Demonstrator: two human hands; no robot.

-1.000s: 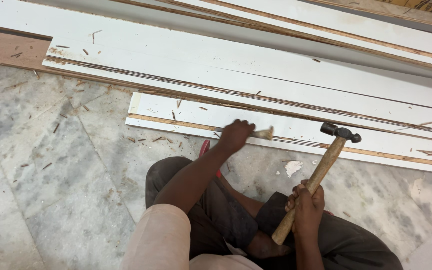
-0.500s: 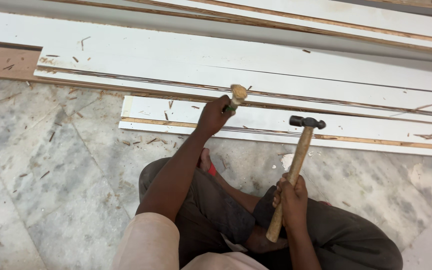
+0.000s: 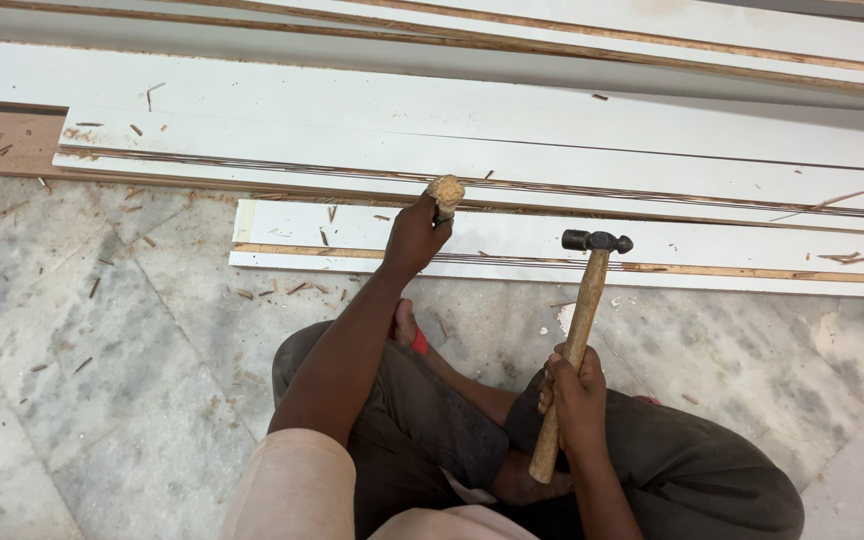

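Chisel [image 3: 444, 193] is gripped upright by the left hand [image 3: 414, 238] at eleven o'clock of the hammer [image 3: 580, 330], clasped by the right hand [image 3: 576, 397], handle raised towards twelve.

Wood, paint, metal and stone

A worn wooden handle and dark metal head are seen on the hammer [image 3: 582, 330]; matt white-painted boards [image 3: 572, 250] show raw wood edges; the marble floor [image 3: 102, 380] is dusty.

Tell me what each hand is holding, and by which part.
The right hand grips a wooden-handled hammer with a dark metal head near the handle's lower end. The left hand holds a tool by its worn wooden handle; its working end is hidden.
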